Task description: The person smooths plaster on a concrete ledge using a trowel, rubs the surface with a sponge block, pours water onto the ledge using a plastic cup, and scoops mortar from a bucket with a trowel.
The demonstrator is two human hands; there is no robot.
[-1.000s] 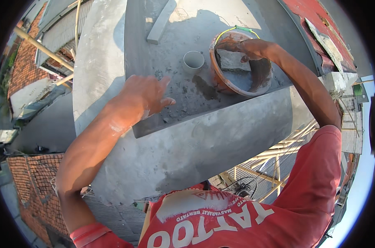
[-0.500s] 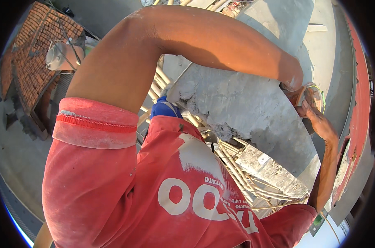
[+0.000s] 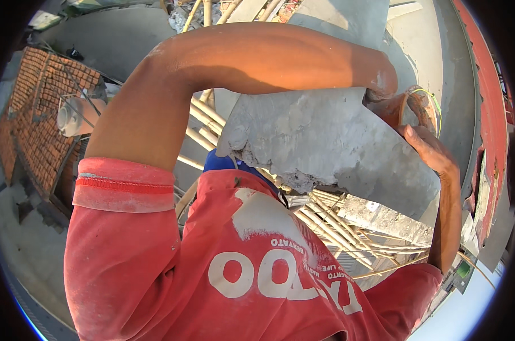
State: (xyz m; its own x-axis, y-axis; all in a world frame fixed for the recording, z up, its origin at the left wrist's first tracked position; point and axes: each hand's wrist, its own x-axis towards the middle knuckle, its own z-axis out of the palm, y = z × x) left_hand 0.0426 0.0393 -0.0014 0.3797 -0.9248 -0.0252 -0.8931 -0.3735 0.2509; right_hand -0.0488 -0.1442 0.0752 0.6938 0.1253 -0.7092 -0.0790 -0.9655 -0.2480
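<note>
My left arm reaches across the top of the view, bent at the elbow. Its hand is mostly hidden past the wrist, close against a reddish-brown round container with a pale inside and a yellow-green cord at its rim. From the lower right my right arm comes up. Its hand is at the container's near side, thumb extended along it and the other fingers curled partly out of sight, seemingly gripping it. Between my arms and body lies a grey plastered slab with a rough, broken near edge.
Bamboo poles form scaffolding below the slab, with a big drop around them. A tiled roof and a pale orange tank lie at the left. Along the right runs a red metal edge.
The whole view has shifted a little, so my hands and the container now appear further left. Both hands stay close to the container.
</note>
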